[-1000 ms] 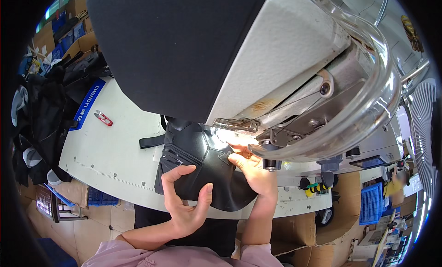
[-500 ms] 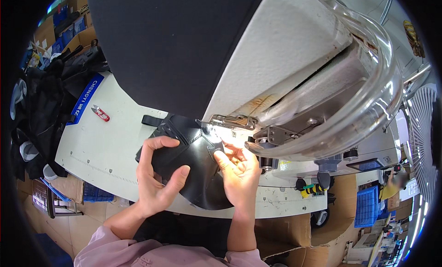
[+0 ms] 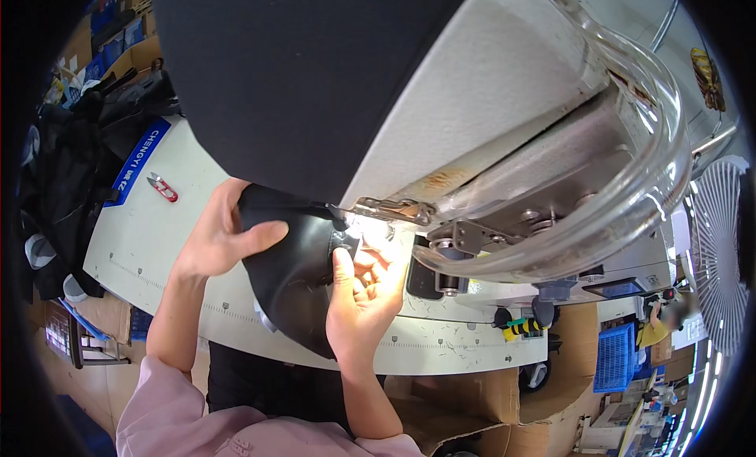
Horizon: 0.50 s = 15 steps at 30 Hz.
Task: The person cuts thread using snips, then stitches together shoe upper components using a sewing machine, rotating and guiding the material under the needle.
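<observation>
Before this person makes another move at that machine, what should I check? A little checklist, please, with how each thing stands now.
1. Left hand at the work: ok; it is at the left edge of the glossy black piece, thumb over the surface.
2. Right hand at the work: ok; its thumb is on the piece's right edge.
3. Piece lying flat: not ok; it looks bent and curved.
4. Fingers well away from the sewing machine: cannot tell; glare blurs the gap.
5. Red-handled snips out of the way: ok; they lie on the white table, apart from the piece.
</observation>
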{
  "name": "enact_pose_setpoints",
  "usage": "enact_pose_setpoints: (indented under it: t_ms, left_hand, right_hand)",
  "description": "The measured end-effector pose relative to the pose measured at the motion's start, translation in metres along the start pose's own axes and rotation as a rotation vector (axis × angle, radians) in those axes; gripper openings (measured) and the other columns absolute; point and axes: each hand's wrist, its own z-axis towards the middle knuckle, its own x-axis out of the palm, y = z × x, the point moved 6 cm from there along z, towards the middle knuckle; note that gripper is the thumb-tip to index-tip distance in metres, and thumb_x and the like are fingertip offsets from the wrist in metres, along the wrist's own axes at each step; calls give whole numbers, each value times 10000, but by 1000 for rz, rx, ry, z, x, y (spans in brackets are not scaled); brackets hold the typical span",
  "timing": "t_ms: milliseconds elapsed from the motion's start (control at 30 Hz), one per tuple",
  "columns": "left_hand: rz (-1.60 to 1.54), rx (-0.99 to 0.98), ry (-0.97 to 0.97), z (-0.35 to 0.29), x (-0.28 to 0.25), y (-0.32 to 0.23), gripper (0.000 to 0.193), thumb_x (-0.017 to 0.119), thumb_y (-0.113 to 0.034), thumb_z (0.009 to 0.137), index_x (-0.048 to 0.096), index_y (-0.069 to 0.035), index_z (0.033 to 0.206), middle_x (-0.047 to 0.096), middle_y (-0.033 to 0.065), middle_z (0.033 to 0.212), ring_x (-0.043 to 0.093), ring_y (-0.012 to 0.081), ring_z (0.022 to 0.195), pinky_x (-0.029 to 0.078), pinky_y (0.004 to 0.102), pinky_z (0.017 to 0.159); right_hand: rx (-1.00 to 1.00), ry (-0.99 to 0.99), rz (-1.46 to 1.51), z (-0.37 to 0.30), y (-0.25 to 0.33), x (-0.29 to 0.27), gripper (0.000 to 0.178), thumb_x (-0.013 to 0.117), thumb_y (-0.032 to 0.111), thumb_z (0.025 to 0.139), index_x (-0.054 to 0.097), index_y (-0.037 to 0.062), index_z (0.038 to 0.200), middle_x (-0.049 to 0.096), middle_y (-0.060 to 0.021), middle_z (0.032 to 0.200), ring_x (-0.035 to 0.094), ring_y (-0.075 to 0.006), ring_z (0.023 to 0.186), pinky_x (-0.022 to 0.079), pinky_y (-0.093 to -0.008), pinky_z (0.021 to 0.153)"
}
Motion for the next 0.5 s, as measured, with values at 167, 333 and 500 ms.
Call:
enact_pose_setpoints:
  t_ms: [167,333,500]
  left_hand:
    - [13,-85,-95,4,5,-2,482,699,-191,855,522,70,1219,622,85,1116,580,131,1012,444,230,904]
    - [129,384,-378,-38,30,-46,478,605,-163,935,445,76,1317,579,144,1210,527,192,1124,395,307,994]
    - [286,230,-197,-10,17,-30,412,629,-60,906,481,75,1266,614,149,1160,557,205,1090,407,322,978]
  right_hand:
    - [-78,6,-185,-5,-7,1,366,602,-25,920,424,-23,1240,584,-117,1022,588,-91,832,487,-195,707]
    - [-49,79,-89,-8,-7,3,429,586,-26,926,383,4,1302,561,-118,1117,590,-96,916,476,-188,735]
    - [-51,106,-74,-13,-10,2,487,579,-58,912,346,1,1336,531,-125,1165,580,-126,980,479,-220,822]
